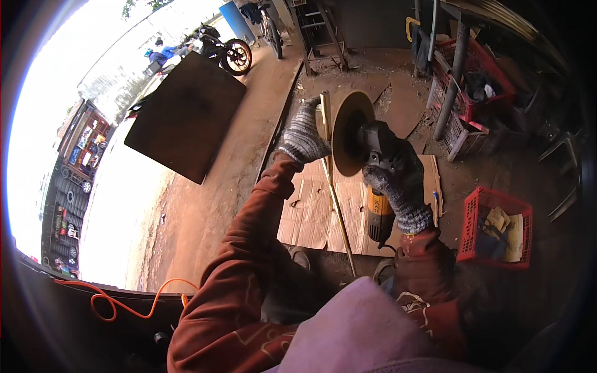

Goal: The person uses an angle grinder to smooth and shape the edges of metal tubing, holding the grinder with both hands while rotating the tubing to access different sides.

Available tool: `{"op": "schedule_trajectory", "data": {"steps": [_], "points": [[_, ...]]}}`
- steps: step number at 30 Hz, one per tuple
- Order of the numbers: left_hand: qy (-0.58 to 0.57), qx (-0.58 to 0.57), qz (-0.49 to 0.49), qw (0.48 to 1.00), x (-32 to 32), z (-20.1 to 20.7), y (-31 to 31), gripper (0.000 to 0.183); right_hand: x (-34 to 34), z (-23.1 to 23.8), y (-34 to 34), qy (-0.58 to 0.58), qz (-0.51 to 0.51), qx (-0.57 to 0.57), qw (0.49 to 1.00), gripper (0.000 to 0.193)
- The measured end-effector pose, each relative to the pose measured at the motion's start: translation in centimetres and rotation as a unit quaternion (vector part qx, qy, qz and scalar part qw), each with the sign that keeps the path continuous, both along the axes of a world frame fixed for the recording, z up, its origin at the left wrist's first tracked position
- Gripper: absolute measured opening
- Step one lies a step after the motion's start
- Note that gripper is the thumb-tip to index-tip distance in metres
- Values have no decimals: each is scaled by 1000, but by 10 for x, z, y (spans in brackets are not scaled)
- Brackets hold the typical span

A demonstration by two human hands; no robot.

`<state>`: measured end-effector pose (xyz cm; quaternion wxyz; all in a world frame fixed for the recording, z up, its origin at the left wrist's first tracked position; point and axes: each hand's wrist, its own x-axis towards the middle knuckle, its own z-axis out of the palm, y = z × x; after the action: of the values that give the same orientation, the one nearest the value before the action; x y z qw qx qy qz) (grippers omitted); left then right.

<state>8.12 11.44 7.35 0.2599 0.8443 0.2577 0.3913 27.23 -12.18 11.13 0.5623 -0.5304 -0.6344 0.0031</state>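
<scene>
My left hand (303, 135), in a grey knit glove, is closed around the upper part of a long thin brass-coloured rod (338, 214). The rod stands steeply tilted, its lower end down between my feet. In my right hand (401, 183), also gloved, is an angle grinder (379, 217) with a yellow-and-black body. Its large round disc (346, 135) stands on edge just right of the rod's upper end. Whether disc and rod touch, or whether the disc spins, I cannot tell. Flattened cardboard (306, 214) lies on the floor beneath.
A red crate (527, 239) with scraps stands at the right, and stacked crates (482, 93) sit farther back by a post (453, 87). A dark square panel (186, 118) rises at the left. An orange cord (102, 298) curls at lower left. Motorcycles (235, 57) are beyond.
</scene>
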Motion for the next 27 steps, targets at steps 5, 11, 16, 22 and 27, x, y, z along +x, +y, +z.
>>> {"op": "schedule_trajectory", "data": {"steps": [5, 11, 16, 22, 27], "points": [[-150, -321, -45, 934, 6, 35, -29, 95, -9, -22, 7, 286, 143, -142, 937, 53], [62, 70, -42, 995, -25, 20, 2, 72, -30, -19, 12, 365, 228, -125, 894, 62], [-10, -111, -69, 991, -36, -19, 44, 65, -38, -21, 20, 381, 257, -133, 878, 67], [27, -23, -39, 999, -26, 3, 14, 56, -35, -22, 20, 290, 193, -141, 927, 66], [-31, -118, -61, 991, -35, -11, 29, 46, -42, -21, 21, 316, 211, -145, 914, 68]]}}
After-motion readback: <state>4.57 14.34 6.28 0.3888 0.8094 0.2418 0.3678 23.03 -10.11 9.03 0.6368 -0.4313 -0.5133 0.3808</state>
